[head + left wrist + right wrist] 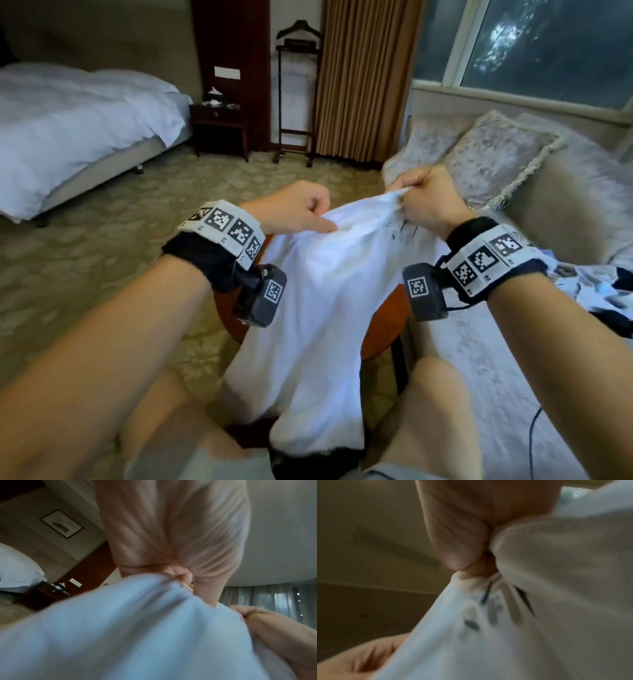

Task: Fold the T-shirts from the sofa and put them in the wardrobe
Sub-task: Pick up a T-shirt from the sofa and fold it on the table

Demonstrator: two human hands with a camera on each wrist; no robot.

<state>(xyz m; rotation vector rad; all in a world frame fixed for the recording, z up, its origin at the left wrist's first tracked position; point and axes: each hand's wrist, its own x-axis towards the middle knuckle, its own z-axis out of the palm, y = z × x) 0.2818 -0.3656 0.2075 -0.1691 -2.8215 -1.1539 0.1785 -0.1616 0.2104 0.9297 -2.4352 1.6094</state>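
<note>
Both hands grip the white T-shirt (318, 308) at its top edge: left hand (294, 209) fingers curled into the cloth, right hand (428, 198) bunching it in a fist. Only the head view shows the shirt hanging between the knees over a round wooden surface (383, 329), sofa (565, 212) at right. Right wrist view alone shows dark print marks; both wrist views blurred, fingertips hidden in fabric.

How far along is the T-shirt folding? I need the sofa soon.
Nothing looks folded yet. In hand: both the left hand and right hand grip one white T-shirt, hanging unfolded. Left: folding it, the patterned garment on the sofa, and putting away; no wardrobe shows.
</note>
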